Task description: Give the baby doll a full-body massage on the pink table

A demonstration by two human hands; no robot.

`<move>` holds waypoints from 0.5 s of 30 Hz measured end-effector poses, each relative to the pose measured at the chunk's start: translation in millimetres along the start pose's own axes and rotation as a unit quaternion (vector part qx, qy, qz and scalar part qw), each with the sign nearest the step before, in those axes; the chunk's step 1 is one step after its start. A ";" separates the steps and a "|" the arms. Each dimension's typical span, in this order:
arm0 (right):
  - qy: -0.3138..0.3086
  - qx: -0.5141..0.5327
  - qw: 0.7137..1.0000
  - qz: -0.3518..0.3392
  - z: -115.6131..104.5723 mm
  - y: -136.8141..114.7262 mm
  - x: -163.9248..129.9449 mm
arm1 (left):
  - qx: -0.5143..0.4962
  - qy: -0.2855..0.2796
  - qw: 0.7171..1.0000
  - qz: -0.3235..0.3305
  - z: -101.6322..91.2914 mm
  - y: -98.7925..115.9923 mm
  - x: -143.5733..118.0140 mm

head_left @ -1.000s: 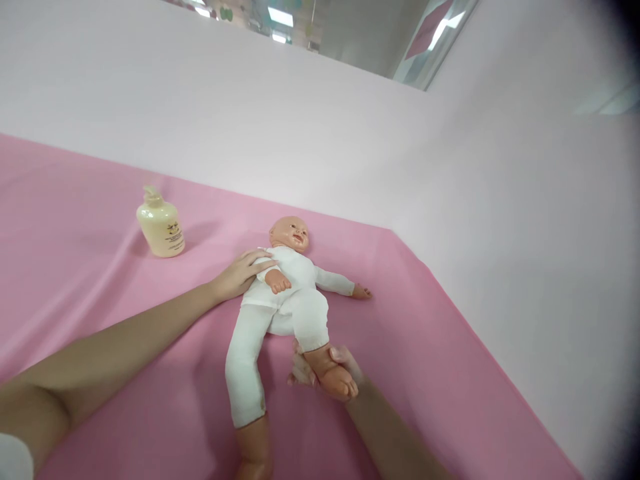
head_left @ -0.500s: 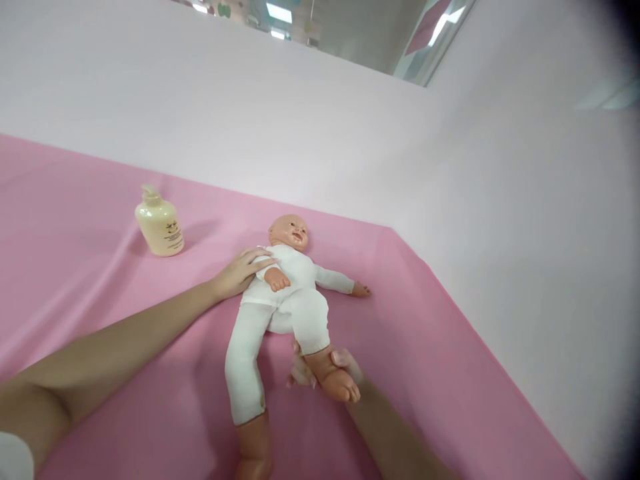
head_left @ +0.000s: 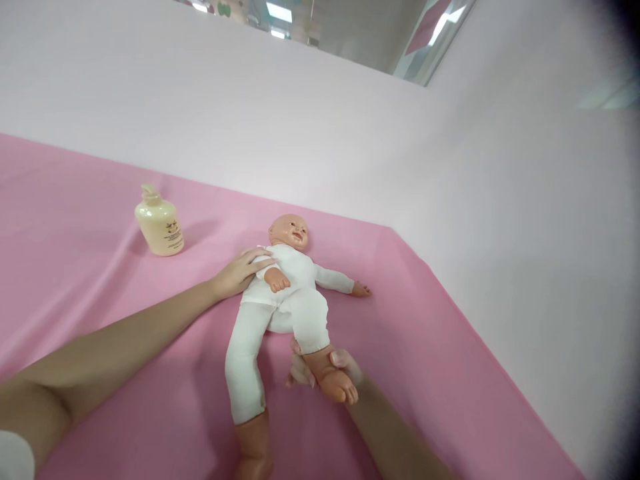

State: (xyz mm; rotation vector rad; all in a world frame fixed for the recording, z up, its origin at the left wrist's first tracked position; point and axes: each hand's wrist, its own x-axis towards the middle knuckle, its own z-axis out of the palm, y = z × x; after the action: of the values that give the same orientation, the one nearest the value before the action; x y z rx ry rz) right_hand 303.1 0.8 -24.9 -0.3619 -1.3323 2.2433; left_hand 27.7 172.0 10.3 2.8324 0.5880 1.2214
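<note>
A plastic baby doll in a white cloth bodysuit [head_left: 287, 293] lies on its back on the pink cloth-covered counter [head_left: 90, 287], head pointing away toward the pale wall [head_left: 300, 127] and legs toward the camera. One of its arms is bent across the chest; the other stretches out flat to the side, its small hand resting on the cloth. The leg on the picture's left lies straight and runs down to the bottom edge of the view, while the other is bent and lifted at the knee.

The right hand [head_left: 320, 369] comes in from below and cups that raised foot and ankle, fingers curled under it and the thumb lying over the top (a loose wrap rather than a tight fist). The left hand [head_left: 240, 273] reaches in across the cloth on a long bare forearm and rests flat and open against the doll's shoulder and upper side, fingers spread over the white fabric; it grips nothing.

A cream-coloured plastic pump bottle with a small printed label [head_left: 159, 225] stands upright on the counter, well apart from the doll on the left and farther back. Nothing lies between it and the doll but folds in the cloth. The counter's far right edge meets the wall just beyond the outstretched arm.
</note>
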 end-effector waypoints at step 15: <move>0.044 0.104 0.992 -0.063 37.3 -26.0 8.2 | -0.006 0.010 1.000 -0.005 0.2 0.5 -0.2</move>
State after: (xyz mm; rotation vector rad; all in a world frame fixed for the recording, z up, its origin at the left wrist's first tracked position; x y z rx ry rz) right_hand 286.2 -12.1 16.2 -0.2901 -1.0351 2.2070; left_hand 27.9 171.6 10.1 2.8071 0.5925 1.2487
